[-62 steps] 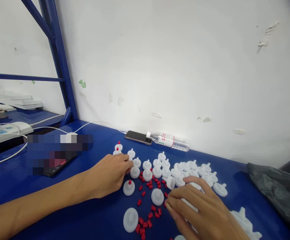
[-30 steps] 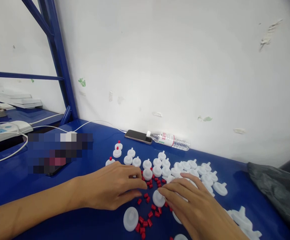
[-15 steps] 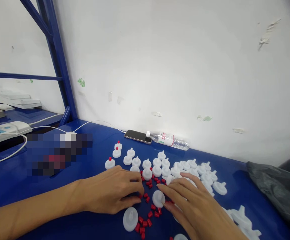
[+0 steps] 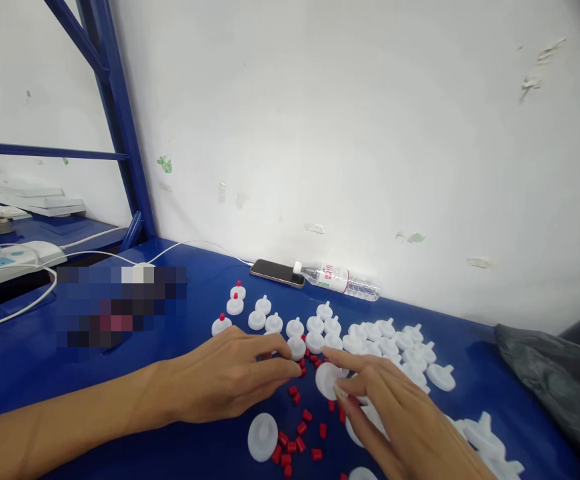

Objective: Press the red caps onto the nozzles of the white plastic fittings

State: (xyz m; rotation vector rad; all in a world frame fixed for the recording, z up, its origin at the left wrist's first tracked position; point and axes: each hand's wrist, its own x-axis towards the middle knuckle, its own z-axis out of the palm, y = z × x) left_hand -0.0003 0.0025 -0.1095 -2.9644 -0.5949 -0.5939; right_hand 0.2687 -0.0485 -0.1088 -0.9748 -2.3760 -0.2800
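My right hand [image 4: 395, 400] pinches a white plastic nozzle cap [image 4: 328, 381], round and flat, between thumb and fingers. My left hand [image 4: 243, 370] is close by on the left, its fingertips drawn together just above small red caps [image 4: 293, 391]; whatever they may hold is hidden. More red caps lie scattered below and between both hands. Another round white piece [image 4: 263, 437] rests on the table below my left hand, its stem pointing up. Behind the hands, several white nozzle caps [image 4: 315, 342] stand with stems upward. At the left, white pieces with red tips [image 4: 221, 325] stand apart.
On the blue table [image 4: 185, 307], a phone [image 4: 277, 273] with a white cable and a clear plastic bottle [image 4: 340, 280] lie along the wall. A dark plastic bag [image 4: 545, 380] sits at the right. A white power strip [image 4: 15, 260] and a blurred-out patch are at the left.
My right hand has taken hold of the round white piece and lifted it slightly. My left hand has shifted right, its fingertips coming together. A few red caps have shifted.
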